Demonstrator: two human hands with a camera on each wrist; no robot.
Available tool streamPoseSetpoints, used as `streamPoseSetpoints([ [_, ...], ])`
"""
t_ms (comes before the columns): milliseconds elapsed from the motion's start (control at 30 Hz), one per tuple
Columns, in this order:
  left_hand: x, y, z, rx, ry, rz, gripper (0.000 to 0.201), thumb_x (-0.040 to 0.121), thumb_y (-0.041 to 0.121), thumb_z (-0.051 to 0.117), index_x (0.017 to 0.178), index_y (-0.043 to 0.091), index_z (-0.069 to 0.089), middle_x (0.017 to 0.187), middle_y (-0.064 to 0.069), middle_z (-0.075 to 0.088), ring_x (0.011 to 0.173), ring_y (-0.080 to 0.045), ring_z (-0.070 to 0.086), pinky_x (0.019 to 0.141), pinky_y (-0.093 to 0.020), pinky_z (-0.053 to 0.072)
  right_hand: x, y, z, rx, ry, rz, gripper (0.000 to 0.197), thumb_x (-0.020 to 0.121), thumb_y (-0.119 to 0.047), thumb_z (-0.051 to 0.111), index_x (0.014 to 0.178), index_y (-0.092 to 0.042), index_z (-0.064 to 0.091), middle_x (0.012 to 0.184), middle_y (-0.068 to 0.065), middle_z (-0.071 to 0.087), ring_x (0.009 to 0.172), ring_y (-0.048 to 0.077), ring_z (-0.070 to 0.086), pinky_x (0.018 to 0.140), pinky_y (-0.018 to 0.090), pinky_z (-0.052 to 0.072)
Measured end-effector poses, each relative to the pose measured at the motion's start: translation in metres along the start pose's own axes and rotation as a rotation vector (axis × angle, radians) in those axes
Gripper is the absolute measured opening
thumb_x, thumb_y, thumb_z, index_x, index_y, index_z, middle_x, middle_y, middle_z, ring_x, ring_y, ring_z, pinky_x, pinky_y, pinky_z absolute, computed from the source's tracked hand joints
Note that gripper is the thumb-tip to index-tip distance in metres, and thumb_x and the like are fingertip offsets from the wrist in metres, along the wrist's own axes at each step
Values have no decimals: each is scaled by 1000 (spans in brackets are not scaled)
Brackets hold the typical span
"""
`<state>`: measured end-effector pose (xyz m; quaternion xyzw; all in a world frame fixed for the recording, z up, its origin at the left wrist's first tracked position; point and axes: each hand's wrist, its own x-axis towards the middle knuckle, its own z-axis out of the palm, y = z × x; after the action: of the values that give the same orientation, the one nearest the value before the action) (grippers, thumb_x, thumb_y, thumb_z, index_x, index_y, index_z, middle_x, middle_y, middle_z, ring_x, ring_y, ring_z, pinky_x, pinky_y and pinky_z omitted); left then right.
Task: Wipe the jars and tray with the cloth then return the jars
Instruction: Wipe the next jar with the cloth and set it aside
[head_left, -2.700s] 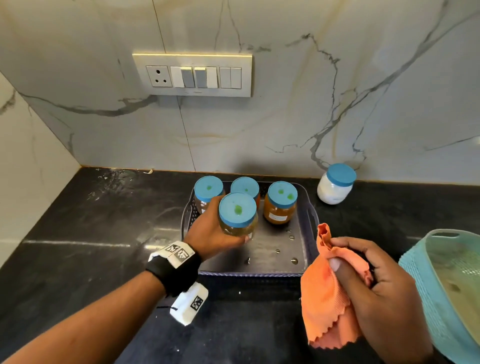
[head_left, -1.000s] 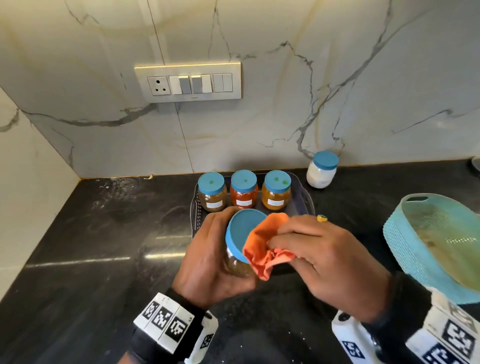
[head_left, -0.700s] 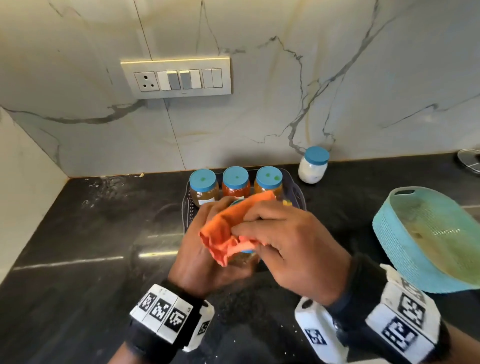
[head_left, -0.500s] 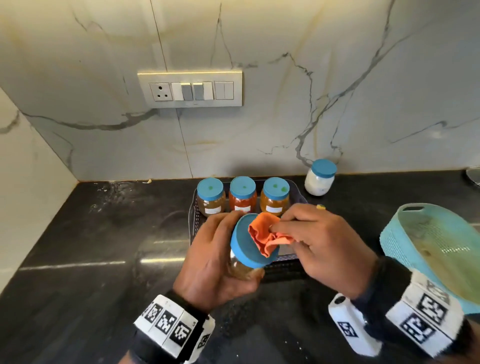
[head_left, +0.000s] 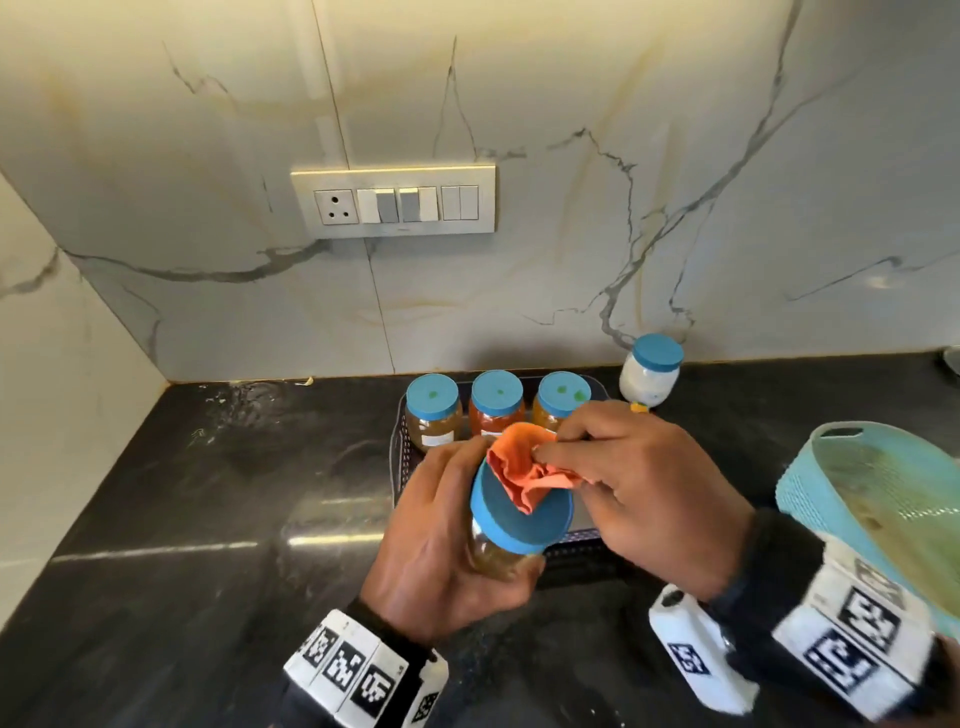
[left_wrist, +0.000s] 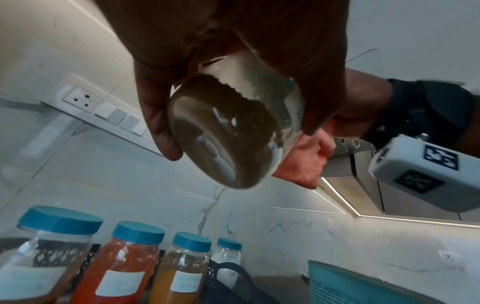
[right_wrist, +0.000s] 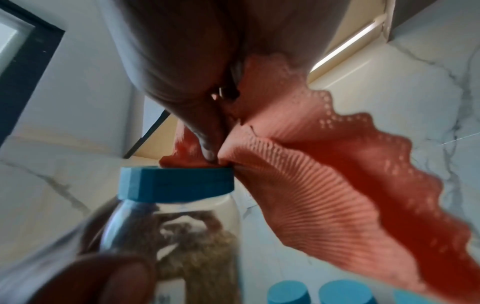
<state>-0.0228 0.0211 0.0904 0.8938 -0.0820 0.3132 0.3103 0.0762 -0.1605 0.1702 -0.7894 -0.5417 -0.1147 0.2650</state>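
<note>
My left hand (head_left: 441, 540) grips a glass jar (head_left: 498, 551) of brown grains with a blue lid (head_left: 511, 519), lifted above the counter in front of the tray. The jar's base (left_wrist: 223, 139) faces the left wrist camera. My right hand (head_left: 639, 488) pinches the bunched orange cloth (head_left: 524, 467) and presses it onto the lid (right_wrist: 176, 181); the cloth (right_wrist: 337, 185) hangs to the right. Three blue-lidded jars (head_left: 496, 410) stand in a row at the back of the dark tray (head_left: 400, 447). A white jar (head_left: 652, 371) stands on the counter beyond the tray's right end.
A turquoise basket (head_left: 872, 499) sits on the black counter (head_left: 208, 519) at the right, close to my right wrist. The marble wall carries a socket and switch plate (head_left: 392, 202). A side wall closes the counter on the left.
The jar was lifted off the tray and brought near me. Over the last second the cloth has rubbed back and forth across its lid, now bunched on the far part of the lid.
</note>
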Motion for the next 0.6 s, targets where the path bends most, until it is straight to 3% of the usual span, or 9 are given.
streamPoseSetpoints([
  [67, 4, 0, 2, -36, -48, -1, 88, 62, 34, 90, 137, 11, 50, 133, 2, 57, 119, -20, 58, 97, -37, 51, 14, -8, 8, 62, 31, 33, 27, 81, -9, 62, 102, -14, 78, 92, -1, 66, 85, 15, 62, 72, 35, 56],
  [133, 11, 1, -6, -127, -67, -18, 80, 64, 30, 87, 135, 23, 51, 128, 6, 60, 118, -16, 60, 98, -32, 52, 16, -21, 12, 110, 0, 10, 28, 83, -11, 62, 107, -14, 76, 98, -2, 67, 92, 14, 63, 79, 32, 56],
  [200, 15, -3, -18, -57, -32, 16, 74, 67, 42, 81, 132, 25, 49, 128, 10, 54, 114, -10, 57, 97, -20, 49, 7, -27, 7, 146, -83, -54, 29, 88, -17, 56, 110, -16, 75, 102, -5, 66, 95, 10, 62, 87, 24, 53],
  [267, 16, -9, -25, 51, -23, 50, 90, 65, 60, 78, 135, 15, 43, 129, 13, 46, 115, -13, 53, 98, -20, 46, -6, -22, -1, 124, -117, -82, 33, 87, -21, 51, 110, -19, 75, 102, -9, 64, 94, 5, 60, 88, 15, 48],
  [300, 16, -13, -27, 42, -21, 37, 95, 63, 60, 82, 136, 14, 42, 130, 17, 44, 116, -13, 53, 99, -20, 46, -8, -15, -3, 102, -100, -70, 34, 87, -21, 50, 109, -19, 75, 102, -9, 63, 93, 4, 59, 87, 16, 49],
  [367, 15, -16, -21, 34, -27, 34, 99, 58, 50, 90, 137, 15, 44, 132, 17, 47, 118, -13, 55, 100, -25, 48, -7, 3, -3, 46, -35, -23, 32, 86, -18, 51, 106, -18, 76, 98, -7, 65, 89, 9, 61, 78, 29, 56],
  [433, 12, -16, -12, 49, -59, 43, 99, 57, 43, 92, 139, 12, 46, 134, 7, 55, 121, -16, 56, 100, -32, 50, 7, 13, 3, 31, 11, 10, 25, 84, -11, 60, 101, -15, 77, 92, -2, 66, 82, 16, 62, 68, 38, 56],
  [500, 18, -10, -6, -3, -66, 50, 96, 58, 36, 92, 140, 12, 48, 131, 3, 58, 120, -18, 58, 97, -37, 52, 22, 6, 10, 73, 38, 11, 23, 80, -7, 66, 99, -12, 77, 91, 1, 67, 83, 18, 63, 69, 39, 55],
  [600, 31, -7, -13, -140, -52, 57, 87, 62, 28, 87, 138, 28, 46, 125, 9, 56, 117, -14, 60, 94, -40, 56, 27, -13, 11, 150, -8, -52, 24, 85, -9, 62, 103, -12, 77, 98, -1, 67, 91, 15, 64, 80, 30, 54],
])
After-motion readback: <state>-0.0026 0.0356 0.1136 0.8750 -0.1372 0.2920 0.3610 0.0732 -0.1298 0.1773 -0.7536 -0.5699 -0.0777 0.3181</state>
